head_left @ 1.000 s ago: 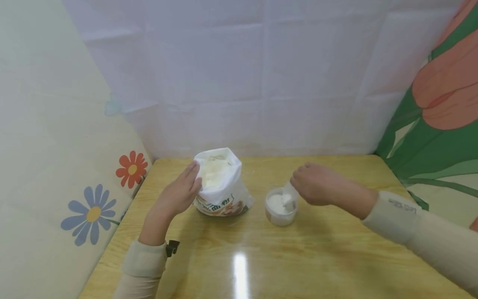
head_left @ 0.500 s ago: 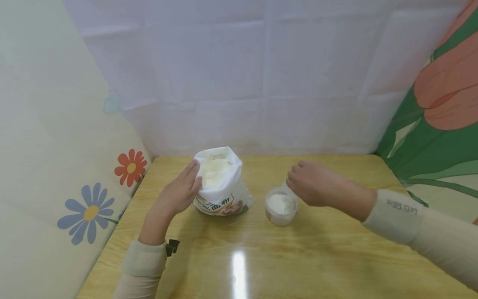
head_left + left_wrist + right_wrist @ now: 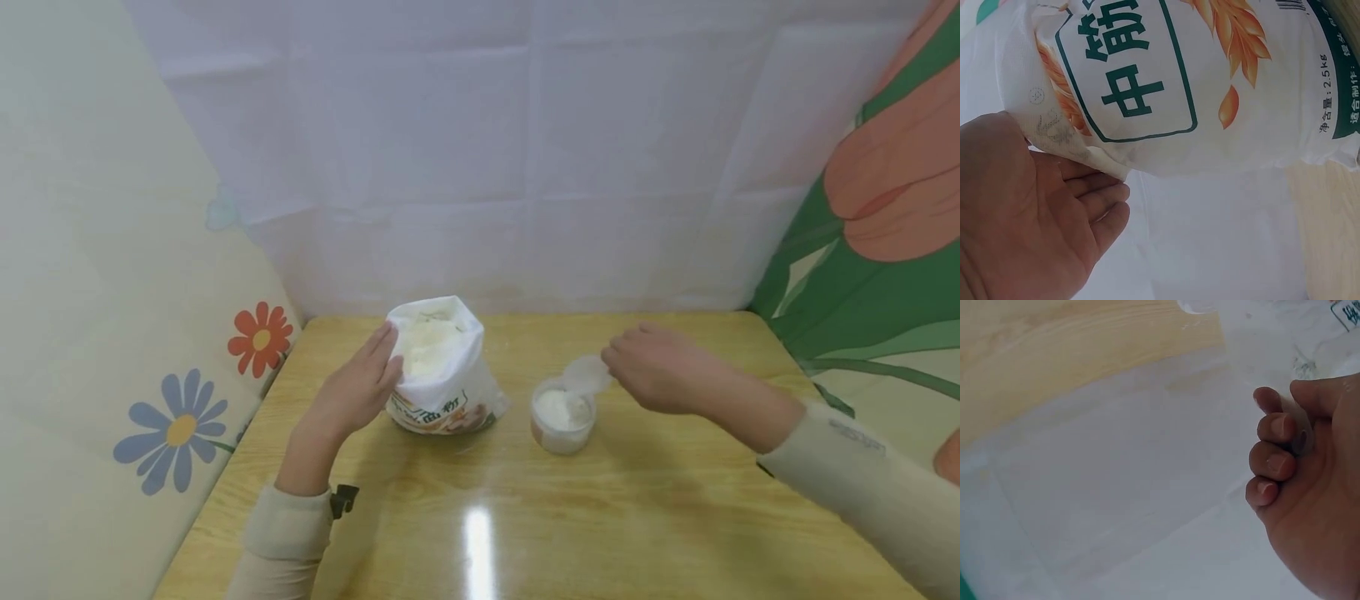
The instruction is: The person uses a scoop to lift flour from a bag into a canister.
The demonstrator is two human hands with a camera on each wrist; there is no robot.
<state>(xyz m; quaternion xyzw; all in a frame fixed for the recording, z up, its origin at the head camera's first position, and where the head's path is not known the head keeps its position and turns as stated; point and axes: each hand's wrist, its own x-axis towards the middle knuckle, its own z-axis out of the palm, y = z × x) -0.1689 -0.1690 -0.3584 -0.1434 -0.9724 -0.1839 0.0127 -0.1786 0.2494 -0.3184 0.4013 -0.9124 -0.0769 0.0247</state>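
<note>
An open white flour bag (image 3: 444, 400) stands upright on the table, with pale flour (image 3: 431, 348) showing in its mouth. My left hand (image 3: 356, 387) rests against the bag's left side near the rim, fingers extended; in the left wrist view the bag's edge covers some fingertips. To the right is a round clear tub (image 3: 561, 442) with white flour inside. My right hand (image 3: 667, 371) grips the handle of a translucent plastic scoop (image 3: 587, 375), whose bowl is over the tub's far right rim. In the right wrist view the fingers curl round the scoop handle (image 3: 1301, 432).
The wooden table (image 3: 600, 533) has a bright light reflection near its front. Behind it hangs a pale creased cloth (image 3: 540, 167). Flower-printed sheets (image 3: 180, 432) flank the table on both sides.
My right hand has drawn the scoop out of the flour in the tub, first leftward, then back to the right, so its bowl shows above the rim. The left hand and the bag stay put.
</note>
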